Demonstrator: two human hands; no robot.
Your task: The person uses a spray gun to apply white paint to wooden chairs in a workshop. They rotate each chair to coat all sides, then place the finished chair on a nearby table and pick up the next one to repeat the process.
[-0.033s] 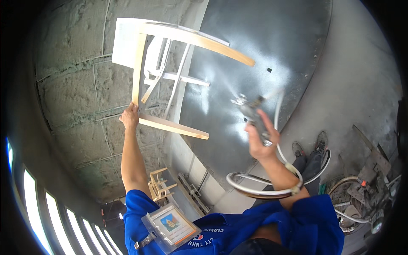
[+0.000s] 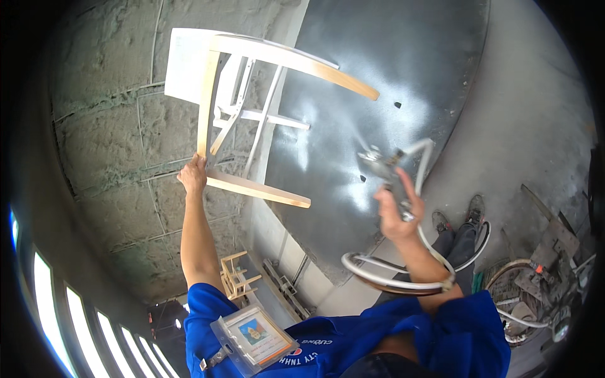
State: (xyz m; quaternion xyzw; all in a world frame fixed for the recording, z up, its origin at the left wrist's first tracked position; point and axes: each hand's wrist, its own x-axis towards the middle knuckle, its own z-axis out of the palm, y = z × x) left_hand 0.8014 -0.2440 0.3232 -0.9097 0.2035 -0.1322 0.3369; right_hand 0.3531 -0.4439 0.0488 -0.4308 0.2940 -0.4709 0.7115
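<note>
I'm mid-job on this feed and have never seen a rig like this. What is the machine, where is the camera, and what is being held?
There is no robot here: these are a person's own two bare hands. The view comes from the left of two fisheye cameras worn on the head, looking down, so straight edges curve near the rim. Picture left is the person's left.

The left hand grips a pale wooden chair frame near a corner. The right hand holds a metal spray gun, slightly blurred, with faint mist at its nozzle. A white hose loops around the right forearm.

Beyond is a dark grey panel with whitish patches. A second, smaller-looking wooden frame stands farther off, below the left hand in the picture.
</note>
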